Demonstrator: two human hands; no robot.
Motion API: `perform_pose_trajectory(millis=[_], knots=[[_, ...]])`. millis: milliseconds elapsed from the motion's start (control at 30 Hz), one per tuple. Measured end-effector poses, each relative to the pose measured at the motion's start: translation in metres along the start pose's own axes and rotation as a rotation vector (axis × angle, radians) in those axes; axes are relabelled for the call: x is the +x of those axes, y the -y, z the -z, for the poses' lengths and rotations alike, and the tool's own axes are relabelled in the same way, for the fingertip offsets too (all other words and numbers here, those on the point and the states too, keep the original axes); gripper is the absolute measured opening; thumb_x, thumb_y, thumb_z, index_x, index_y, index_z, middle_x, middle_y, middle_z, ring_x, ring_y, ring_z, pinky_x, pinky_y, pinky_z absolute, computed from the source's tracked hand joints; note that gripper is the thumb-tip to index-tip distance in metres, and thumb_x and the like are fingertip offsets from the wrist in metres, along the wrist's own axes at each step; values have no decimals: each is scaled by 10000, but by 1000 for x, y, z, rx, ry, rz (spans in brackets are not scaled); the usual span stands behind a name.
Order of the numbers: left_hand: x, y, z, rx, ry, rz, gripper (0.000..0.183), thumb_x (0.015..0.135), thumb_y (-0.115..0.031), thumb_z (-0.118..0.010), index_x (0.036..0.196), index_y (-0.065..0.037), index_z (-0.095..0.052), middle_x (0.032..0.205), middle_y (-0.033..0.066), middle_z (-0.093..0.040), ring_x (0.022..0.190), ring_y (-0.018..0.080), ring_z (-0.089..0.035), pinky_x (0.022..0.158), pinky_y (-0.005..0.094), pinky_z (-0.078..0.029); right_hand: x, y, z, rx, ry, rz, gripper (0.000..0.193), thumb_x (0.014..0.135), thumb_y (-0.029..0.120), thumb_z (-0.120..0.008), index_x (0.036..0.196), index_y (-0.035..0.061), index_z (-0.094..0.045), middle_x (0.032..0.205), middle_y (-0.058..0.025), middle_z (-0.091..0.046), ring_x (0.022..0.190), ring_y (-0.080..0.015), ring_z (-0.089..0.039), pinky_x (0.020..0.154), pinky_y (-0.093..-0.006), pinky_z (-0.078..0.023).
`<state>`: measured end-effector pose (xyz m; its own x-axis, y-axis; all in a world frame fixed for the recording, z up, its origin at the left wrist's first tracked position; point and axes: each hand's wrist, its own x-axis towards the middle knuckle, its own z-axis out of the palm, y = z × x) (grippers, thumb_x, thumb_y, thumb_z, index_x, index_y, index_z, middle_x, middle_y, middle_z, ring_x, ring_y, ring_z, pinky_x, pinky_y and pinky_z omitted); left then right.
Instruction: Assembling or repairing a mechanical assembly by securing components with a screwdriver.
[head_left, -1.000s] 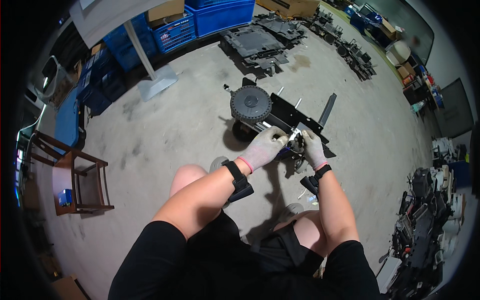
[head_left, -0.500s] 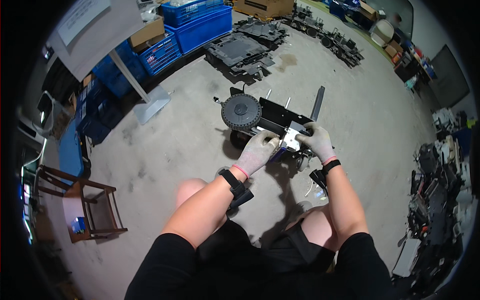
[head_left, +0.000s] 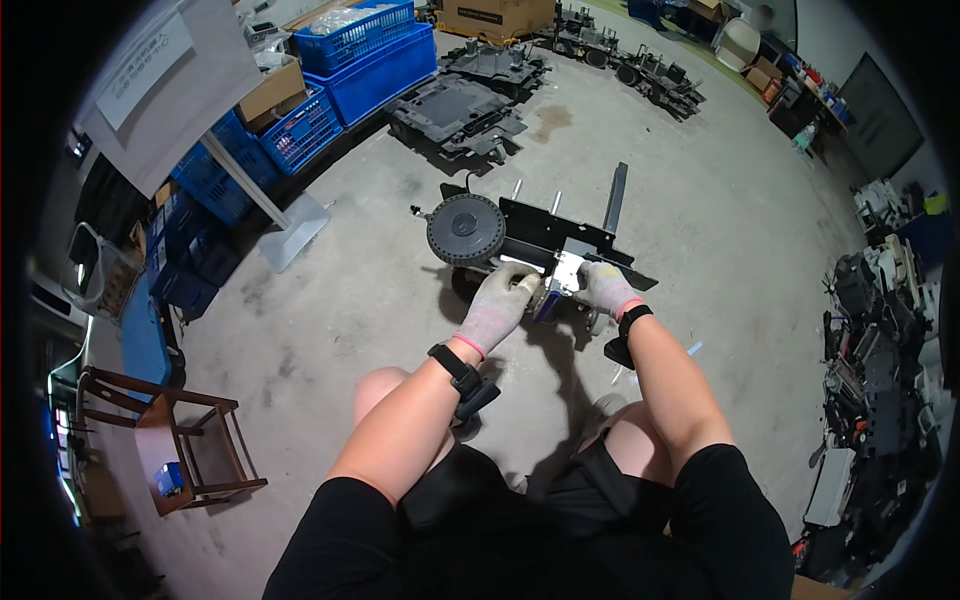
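Observation:
A black wheeled chassis [head_left: 530,222] lies on the floor before me, with a large dark tyred wheel [head_left: 466,228] on its left and a long dark bar [head_left: 615,197] jutting from its far right. At its near side sits a silver metal block [head_left: 567,271], above a blue-edged part [head_left: 546,306]. My left hand [head_left: 498,304], in a pale work glove, has curled fingers at the chassis edge left of the block; what they pinch is hidden. My right hand [head_left: 607,288], also gloved, is closed against the right side of the silver block, its fingertips partly hidden.
Similar dark chassis parts [head_left: 455,115] lie beyond, next to blue crates [head_left: 370,70]. A sign stand [head_left: 296,235] and a wooden chair [head_left: 165,440] are at left. Piled dark parts [head_left: 870,370] line the right side. Several wheeled frames [head_left: 660,83] stand far off.
My right hand has moved from the chassis's right corner down beside the silver block, its fingers now drawn in. My left hand stays at the chassis edge. The whole view has shifted slightly.

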<state>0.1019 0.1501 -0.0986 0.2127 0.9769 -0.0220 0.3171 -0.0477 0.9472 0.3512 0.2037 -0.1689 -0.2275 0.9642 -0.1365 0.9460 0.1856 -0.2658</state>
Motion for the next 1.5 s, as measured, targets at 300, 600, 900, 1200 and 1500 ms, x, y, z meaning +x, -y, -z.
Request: perform_pose_trajectory(millis=[300, 600, 900, 1200, 1500], knots=[[2, -2, 1, -7, 24, 23, 328, 956, -232, -563, 1129, 38, -633, 1028, 160, -673, 951, 223, -646, 865, 340, -498, -3, -7, 20, 151, 109, -80, 429, 776, 279, -726, 1088, -7, -662, 1076, -214, -689, 1024, -354, -660, 898, -402, -522], [6, 8, -6, -64, 0, -7, 361, 908, -249, -585, 1128, 31, -646, 1046, 209, -683, 986, 285, -665, 912, 373, -500, -24, -19, 57, 770, 66, -46, 314, 925, 194, -618, 1165, -4, -663, 1023, -98, -712, 954, -155, -647, 859, -306, -511], [4, -2, -9, -26, 36, 47, 344, 954, -232, -570, 1160, 37, -630, 1094, 171, -685, 1037, 237, -652, 935, 340, -484, -19, -26, 29, 759, -78, -47, 274, 951, 238, -614, 1066, 7, -708, 928, -55, -724, 812, -113, -628, 758, -286, -509], [6, 6, -11, -26, 17, 24, 353, 921, -247, -586, 1124, 36, -641, 1067, 207, -674, 992, 291, -665, 897, 375, -509, -17, -13, 25, 760, -72, -73, 287, 927, 257, -625, 1024, 2, -713, 883, -78, -714, 812, -141, -636, 778, -302, -506], [4, 0, -7, 0, 25, 39, 339, 950, -230, -577, 1147, 40, -633, 1039, 158, -686, 967, 216, -651, 892, 338, -498, -16, -2, 18, 758, -158, 26, 283, 971, 174, -538, 1141, -16, -659, 958, -107, -698, 897, -175, -632, 847, -314, -495]])
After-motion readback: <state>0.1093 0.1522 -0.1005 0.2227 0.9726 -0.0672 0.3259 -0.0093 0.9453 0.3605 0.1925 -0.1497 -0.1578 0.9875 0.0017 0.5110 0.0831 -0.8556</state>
